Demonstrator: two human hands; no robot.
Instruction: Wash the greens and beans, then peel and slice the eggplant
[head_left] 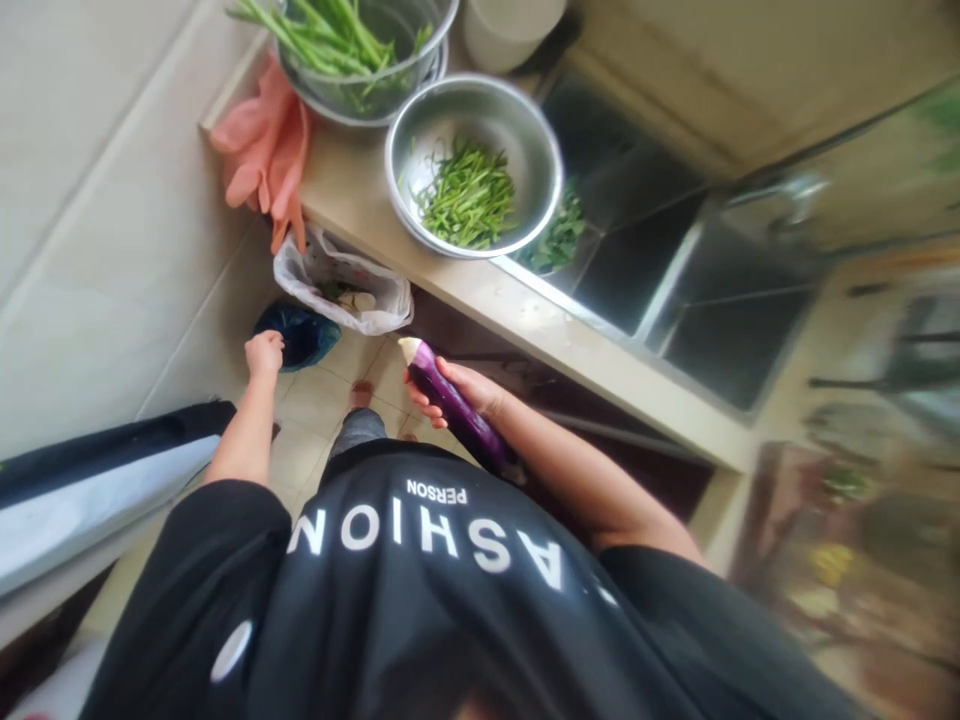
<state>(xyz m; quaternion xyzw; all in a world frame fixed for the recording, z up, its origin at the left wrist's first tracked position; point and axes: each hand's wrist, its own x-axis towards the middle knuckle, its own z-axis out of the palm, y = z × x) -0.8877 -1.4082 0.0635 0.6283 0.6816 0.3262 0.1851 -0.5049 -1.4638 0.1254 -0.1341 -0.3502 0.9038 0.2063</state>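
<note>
Eggplant in right hand, in front of counter

Nearest: black shirt [427, 600], white lettering. Right hand [478, 388] wrapped around eggplant [466, 422], thumb on one side, fingers on the other; grip closed on it. Eggplant off the counter [525, 312], held out before its front edge, tilted, pale tip pointing away from the body, other end close to the shirt.

Left hand [265, 353] at the rim of a blue bag [319, 343]; fingers curled in, cannot tell whether they pinch anything. Just beyond, white bag [388, 302], mouth open, scraps inside, below the front edge near the counter's left end.

On the counter: steel bowl [529, 125] by the front edge, cut greens [469, 195] heaped in it. Gloves [259, 140], pink, draped over the left front corner. Sink [637, 255] to the right; leaves [562, 235] at its left front corner, partly hidden by the steel bowl.

Farther back: clear bowl [337, 95] near the left edge, long stalks [337, 35] jutting past its rim; white container [510, 28] beyond. Tap [802, 190] blurred behind the sink.
</note>
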